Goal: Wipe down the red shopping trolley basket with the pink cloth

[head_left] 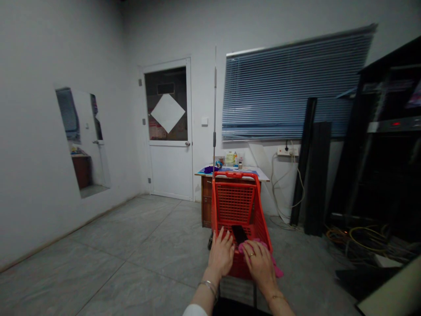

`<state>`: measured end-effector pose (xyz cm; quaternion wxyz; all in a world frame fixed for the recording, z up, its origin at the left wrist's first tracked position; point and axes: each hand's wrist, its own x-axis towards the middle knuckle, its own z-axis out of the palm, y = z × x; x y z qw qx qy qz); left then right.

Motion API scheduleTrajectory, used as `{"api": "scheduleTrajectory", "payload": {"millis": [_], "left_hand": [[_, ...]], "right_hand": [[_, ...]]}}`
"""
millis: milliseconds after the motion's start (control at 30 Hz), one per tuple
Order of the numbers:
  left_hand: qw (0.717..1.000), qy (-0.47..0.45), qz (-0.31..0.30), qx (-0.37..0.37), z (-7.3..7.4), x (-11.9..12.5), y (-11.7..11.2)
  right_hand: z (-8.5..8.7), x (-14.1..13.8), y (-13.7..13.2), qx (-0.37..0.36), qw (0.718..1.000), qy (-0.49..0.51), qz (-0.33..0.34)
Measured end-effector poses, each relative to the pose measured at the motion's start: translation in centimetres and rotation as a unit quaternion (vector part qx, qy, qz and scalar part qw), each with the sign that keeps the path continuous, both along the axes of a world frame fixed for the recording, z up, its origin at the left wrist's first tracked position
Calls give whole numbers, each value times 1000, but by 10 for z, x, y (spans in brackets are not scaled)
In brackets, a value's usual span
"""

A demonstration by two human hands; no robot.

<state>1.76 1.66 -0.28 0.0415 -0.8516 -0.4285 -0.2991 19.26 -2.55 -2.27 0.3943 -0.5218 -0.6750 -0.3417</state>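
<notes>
Red shopping cart (264, 226) stands directly ahead, its near end beneath both hands. Towards its left side, the left hand (221, 253) has its fingers slightly spread; whether they press on the plastic, I cannot tell. That hand would probably serve best as a steady brace. The right hand (261, 262), fingers bent close together, grips a pink cloth (278, 268) that spills out at the cart's right side; gathering the loose end into the palm should give firmer control. Between the hands lies a black phone (239, 235), best kept clear of the fabric.
</notes>
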Motion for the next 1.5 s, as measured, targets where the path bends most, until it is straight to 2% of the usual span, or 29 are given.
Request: {"api": "scheduleTrajectory", "payload": {"millis": [133,233,333,467,567,700,867,1000,1133,1233,1500], "left_hand": [[1000,-9,-4,4,-1,1,0],[1000,-12,-1,5,-2,4,-2],[1000,-16,7,4,0,7,-4],[1000,-7,13,-2,4,9,-5],[1000,5,15,-3,4,7,-5],[1000,4,5,8,2,5,-3],[1000,-4,2,17,-1,6,-4],[1000,-8,14,15,1,9,-6],[1000,5,18,6,5,9,-7],[1000,12,12,0,7,6,-7],[1000,12,5,14,3,2,-4]], "right_hand": [[1,29,-6,-8,1000,-3,-19],[2,34,-7,-6,999,5,-42],[2,18,-5,3,998,20,-53],[0,-11,0,-1,999,17,-33],[-2,-15,2,2,1000,10,-24],[-5,8,1,11,1000,-14,-12],[-4,35,-4,11,999,-16,-42],[-2,21,-4,18,998,-9,-63],[-2,-6,1,33,998,-9,-44],[-4,-11,2,40,999,-11,-36],[-3,33,-6,15,999,-11,-45]]}}
